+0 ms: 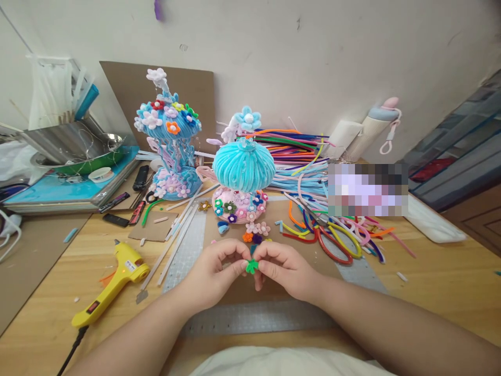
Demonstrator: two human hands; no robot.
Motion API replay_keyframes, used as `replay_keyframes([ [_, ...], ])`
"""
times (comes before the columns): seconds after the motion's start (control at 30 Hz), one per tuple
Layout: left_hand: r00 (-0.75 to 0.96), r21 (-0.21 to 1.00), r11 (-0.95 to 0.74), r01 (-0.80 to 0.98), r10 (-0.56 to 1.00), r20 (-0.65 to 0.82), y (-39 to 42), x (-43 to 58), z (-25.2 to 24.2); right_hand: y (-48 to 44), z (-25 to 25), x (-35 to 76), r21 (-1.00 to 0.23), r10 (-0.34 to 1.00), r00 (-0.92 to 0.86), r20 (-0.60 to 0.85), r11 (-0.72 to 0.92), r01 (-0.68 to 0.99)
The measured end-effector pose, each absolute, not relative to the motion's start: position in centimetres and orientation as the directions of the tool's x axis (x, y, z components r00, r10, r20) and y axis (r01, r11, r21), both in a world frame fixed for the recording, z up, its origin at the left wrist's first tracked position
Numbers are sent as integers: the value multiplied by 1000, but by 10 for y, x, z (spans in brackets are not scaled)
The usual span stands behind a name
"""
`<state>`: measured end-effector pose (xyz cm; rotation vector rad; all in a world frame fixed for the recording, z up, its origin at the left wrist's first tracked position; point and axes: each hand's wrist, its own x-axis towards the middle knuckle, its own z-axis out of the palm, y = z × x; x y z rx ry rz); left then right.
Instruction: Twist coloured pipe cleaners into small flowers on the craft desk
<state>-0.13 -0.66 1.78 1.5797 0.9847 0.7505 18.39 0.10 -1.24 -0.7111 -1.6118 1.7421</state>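
Observation:
Between my two hands is a small green pipe-cleaner flower [252, 266]. My left hand [219, 266] pinches its left side with thumb and forefinger. On the other side, my right hand [284, 269] grips a petal in the same way. Just beyond my fingertips lie several small fuzzy flowers, among them an orange flower [248, 237] and a pink flower [264, 228]. Behind them stands a turquoise pipe-cleaner dome [245, 164] above a pink base [238, 206] dotted with flowers.
A yellow glue gun [113, 282] lies at the left, its cord running to the front edge. Red-handled scissors [332, 245] rest among bent pipe cleaners at the right. A blue flowered pipe-cleaner piece [172, 130] stands behind left. Pipe-cleaner bundles [297, 172] lie along the wall.

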Motion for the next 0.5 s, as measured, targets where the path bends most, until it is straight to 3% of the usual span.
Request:
replay_keyframes([
  [0.27,410,968,-33,250,909,-75,-7,2,20,2,-4,186,-942,794,-590,143,292,164],
  [0.5,383,964,-19,265,920,-87,-6,5,13,3,-7,182,-870,839,-510,188,384,310],
])
